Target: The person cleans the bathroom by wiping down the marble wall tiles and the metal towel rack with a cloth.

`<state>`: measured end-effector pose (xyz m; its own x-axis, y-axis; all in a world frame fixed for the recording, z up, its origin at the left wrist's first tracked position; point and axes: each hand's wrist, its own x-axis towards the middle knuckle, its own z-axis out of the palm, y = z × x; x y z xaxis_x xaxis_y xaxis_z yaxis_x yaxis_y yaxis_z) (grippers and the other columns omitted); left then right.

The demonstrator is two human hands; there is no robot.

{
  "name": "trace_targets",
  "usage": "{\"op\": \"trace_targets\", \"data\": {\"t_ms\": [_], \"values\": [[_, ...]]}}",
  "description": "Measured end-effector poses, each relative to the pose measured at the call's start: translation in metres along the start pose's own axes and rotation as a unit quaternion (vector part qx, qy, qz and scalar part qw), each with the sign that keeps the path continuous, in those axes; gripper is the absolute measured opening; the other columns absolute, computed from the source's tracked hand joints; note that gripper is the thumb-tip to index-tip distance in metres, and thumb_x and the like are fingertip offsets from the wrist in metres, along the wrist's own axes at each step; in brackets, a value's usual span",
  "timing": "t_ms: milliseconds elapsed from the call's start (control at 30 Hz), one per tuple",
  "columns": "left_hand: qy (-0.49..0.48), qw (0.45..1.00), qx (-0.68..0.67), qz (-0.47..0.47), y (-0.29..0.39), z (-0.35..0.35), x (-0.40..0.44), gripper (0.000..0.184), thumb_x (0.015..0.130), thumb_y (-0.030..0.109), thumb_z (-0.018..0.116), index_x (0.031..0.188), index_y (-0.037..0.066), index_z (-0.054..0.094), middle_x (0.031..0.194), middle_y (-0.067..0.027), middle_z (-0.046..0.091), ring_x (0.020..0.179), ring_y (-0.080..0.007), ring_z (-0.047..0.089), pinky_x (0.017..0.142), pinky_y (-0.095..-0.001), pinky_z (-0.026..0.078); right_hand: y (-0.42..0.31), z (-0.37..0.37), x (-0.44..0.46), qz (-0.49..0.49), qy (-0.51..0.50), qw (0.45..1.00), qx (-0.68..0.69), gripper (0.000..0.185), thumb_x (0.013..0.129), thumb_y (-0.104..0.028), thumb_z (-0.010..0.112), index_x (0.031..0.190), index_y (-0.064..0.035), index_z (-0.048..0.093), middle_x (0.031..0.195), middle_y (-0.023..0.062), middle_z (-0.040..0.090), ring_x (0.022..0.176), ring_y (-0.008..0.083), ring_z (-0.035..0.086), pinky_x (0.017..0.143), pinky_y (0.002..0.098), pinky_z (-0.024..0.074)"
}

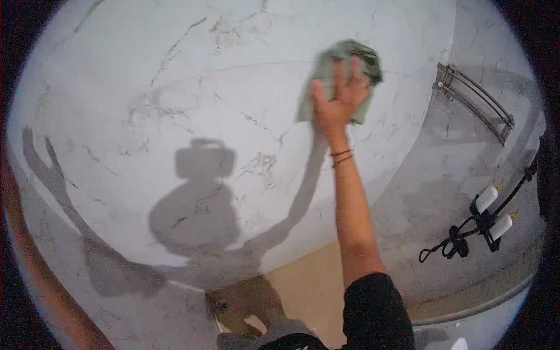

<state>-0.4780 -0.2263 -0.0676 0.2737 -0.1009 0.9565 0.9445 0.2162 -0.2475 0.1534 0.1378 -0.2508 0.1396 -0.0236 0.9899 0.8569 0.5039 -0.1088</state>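
Observation:
Against the white, marble-veined wall (251,111), my right hand (341,102) presses a green cloth (361,58) flat with spread fingers. The cloth is bunched in dark folds at its top and looks blurred, as do the fingertips. Two thin reddish bands (342,157) circle my right wrist. My left forearm (46,274) runs up the left edge of the view, and its hand lies outside the frame.
A metal towel rack (475,105) is mounted on the grey wall at right. Below it hangs a black fixture (484,220) with two white cylinders (499,227) and a looped dark cord. A curved ledge (472,309) runs along the lower right. My shadow (195,216) falls on the wall.

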Motion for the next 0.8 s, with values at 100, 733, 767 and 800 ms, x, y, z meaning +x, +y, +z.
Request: {"op": "trace_targets", "data": {"t_ms": [100, 733, 767, 800], "values": [[-0.149, 0.988, 0.043, -0.024, 0.040, -0.020, -0.131, 0.046, 0.101, 0.031, 0.063, 0.140, 0.007, 0.058, 0.147, -0.0152, 0.055, 0.139, -0.0289, 0.049, 0.118, -0.0442, 0.036, 0.113, -0.013, -0.016, 0.158, 0.005, 0.987, -0.019, 0.070, 0.099, -0.052, 0.059, 0.152, -0.0069, 0.049, 0.169, 0.0087, 0.029, 0.152, 0.0440, 0.022, 0.123, 0.0571, 0.0149], [-0.110, 0.991, 0.059, -0.046, 0.115, -0.038, -0.483, 0.069, 0.100, 0.033, 0.067, 0.157, 0.006, 0.037, 0.159, -0.0172, 0.040, 0.149, -0.0332, 0.035, 0.124, -0.0475, 0.027, -0.037, -0.060, -0.397, -0.303, -0.125, 0.935, 0.132, 0.073, 0.080, -0.059, 0.070, 0.148, -0.0379, 0.055, 0.166, 0.0063, 0.036, 0.145, 0.0460, 0.037, 0.114, 0.0752, 0.0159], [-0.122, 0.988, 0.097, -0.025, 0.108, -0.033, -0.493, 0.073, 0.098, 0.034, 0.070, 0.157, 0.007, 0.037, 0.159, -0.0176, 0.040, 0.149, -0.0337, 0.035, 0.124, -0.0470, 0.028, -0.014, -0.065, -0.395, -0.258, -0.097, 0.957, 0.092, 0.073, 0.081, -0.058, 0.069, 0.149, -0.0361, 0.055, 0.165, 0.0069, 0.037, 0.143, 0.0458, 0.041, 0.115, 0.0734, 0.0172], [-0.127, 0.985, 0.118, -0.015, 0.106, -0.030, -0.498, 0.076, 0.097, 0.034, 0.072, 0.158, 0.008, 0.036, 0.159, -0.0178, 0.039, 0.149, -0.0339, 0.036, 0.124, -0.0467, 0.028, 0.008, -0.071, -0.393, -0.210, -0.070, 0.974, 0.054, 0.073, 0.081, -0.058, 0.069, 0.149, -0.0344, 0.055, 0.164, 0.0076, 0.039, 0.140, 0.0455, 0.044, 0.115, 0.0716, 0.0186]]}}
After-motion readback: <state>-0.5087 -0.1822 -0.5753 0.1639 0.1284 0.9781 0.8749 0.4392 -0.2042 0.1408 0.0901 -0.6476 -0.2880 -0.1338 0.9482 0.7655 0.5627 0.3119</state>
